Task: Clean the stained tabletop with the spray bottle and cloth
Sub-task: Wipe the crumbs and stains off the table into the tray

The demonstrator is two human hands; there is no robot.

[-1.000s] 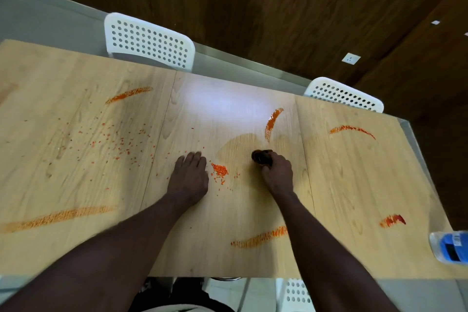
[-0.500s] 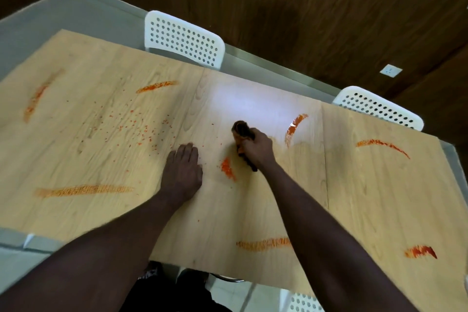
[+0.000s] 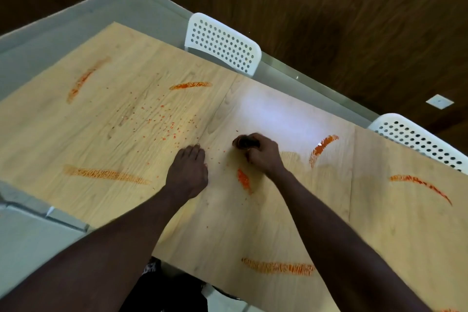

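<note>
Right hand (image 3: 264, 156) has slid beyond the orange smear (image 3: 243, 180), fingers gripping the cloth (image 3: 244, 142); left hand (image 3: 188, 172) rests flat-fingered on the surface (image 3: 253, 223).

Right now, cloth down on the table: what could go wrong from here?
1. The dark cloth is a small wad in the right hand grip, so a pass may smear the orange patch beside it rather than lift it.
2. Loose orange crumbs lie by the left hand, which rests on the tabletop; a sweep could scatter them, or the palm could press them in.
3. Wiping the orange streak near the front edge may push residue onto the floor.
</note>
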